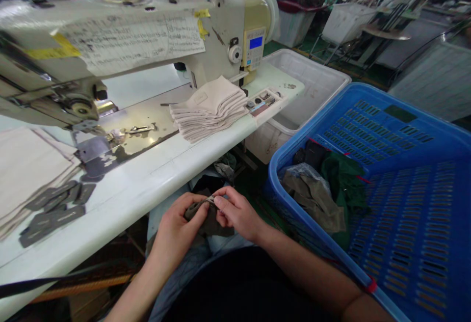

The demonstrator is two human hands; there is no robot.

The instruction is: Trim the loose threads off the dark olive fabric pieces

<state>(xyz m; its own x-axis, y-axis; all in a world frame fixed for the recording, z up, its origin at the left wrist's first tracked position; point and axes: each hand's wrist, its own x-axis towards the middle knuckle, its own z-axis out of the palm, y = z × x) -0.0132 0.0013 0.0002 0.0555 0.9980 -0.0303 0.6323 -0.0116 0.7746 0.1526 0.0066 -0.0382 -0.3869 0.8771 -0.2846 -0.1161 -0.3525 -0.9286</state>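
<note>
Over my lap, just off the table's front edge, both hands hold a dark olive-brown piece of cloth (217,226). My left hand (178,221) is closed on it, the thumb pressing on top. With thumb and forefinger together, my right hand (239,211) pinches at the cloth's upper edge, beside the left thumb. A small pale bit shows between the fingertips; what it is, I cannot make out. Part of the cloth is hidden behind the fingers and hangs down below them.
A sewing machine (147,42) stands on the white table (154,174). A folded stack of beige cloth pieces (211,108) lies under its arm, with dark grey tabs (53,214) at the left. Right of me are a blue basket (412,184) holding cloth and a white bin (309,67).
</note>
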